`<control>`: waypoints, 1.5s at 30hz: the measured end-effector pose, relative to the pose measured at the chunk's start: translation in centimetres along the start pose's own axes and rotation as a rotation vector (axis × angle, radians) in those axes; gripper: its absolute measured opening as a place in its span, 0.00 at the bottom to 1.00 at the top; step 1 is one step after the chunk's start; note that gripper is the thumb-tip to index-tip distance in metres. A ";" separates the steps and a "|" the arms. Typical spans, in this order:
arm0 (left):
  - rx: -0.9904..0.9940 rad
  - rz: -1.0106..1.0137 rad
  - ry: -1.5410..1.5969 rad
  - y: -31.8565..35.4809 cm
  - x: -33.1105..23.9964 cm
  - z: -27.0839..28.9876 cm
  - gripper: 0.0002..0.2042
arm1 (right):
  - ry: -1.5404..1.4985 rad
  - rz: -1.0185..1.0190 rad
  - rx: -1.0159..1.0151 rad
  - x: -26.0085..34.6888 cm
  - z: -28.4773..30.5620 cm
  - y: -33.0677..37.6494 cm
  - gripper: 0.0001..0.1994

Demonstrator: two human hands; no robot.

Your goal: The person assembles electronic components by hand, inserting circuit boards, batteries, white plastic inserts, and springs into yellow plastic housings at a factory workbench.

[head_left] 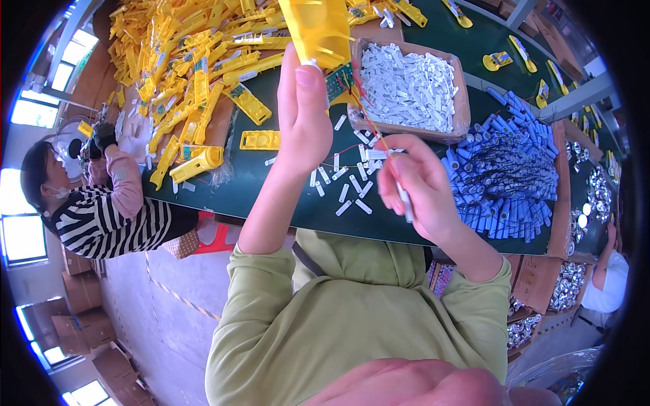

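Observation:
My left hand [302,115] is raised over the dark green table [291,196] and grips a yellow plastic housing [318,30] with a small green circuit board [340,80] at its lower end. Thin red wires [365,118] run from the board down toward my right hand [416,186]. That hand pinches a small white strip [405,199] between its fingers, just right of the housing. Loose white strips [353,183] lie scattered on the table between both hands.
A brown tray [463,101] of white strips sits behind my right hand. Blue cylindrical cells [504,176] are heaped to the right, yellow housings [196,61] to the left. A person in a striped top [101,220] sits at the left; another person [609,277] is at the right.

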State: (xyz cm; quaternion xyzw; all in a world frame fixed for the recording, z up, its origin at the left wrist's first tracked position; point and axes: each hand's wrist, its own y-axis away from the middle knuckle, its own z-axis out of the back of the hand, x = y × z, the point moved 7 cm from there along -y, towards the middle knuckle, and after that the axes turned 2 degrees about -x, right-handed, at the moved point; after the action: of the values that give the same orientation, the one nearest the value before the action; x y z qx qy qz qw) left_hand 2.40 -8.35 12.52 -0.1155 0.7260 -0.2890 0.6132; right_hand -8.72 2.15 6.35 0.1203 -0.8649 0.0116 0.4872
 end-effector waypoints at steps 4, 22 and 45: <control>-0.036 -0.045 -0.165 -0.5 1.0 1.7 0.29 | 0.152 0.247 -0.019 4.7 0.1 2.1 0.19; 0.051 0.613 0.699 3.4 3.8 -1.7 0.30 | 0.653 0.696 -0.064 13.3 1.5 -0.5 0.14; -0.078 0.410 0.382 3.9 1.5 -2.4 0.21 | 1.344 1.211 -0.402 6.2 -2.0 -1.4 0.12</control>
State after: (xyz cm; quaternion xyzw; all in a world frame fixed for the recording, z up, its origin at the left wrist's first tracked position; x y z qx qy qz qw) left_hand 0.45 -5.35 9.28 0.0667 0.8473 -0.1475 0.5058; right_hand -9.79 -0.13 12.49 -0.4709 -0.3018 0.1815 0.8089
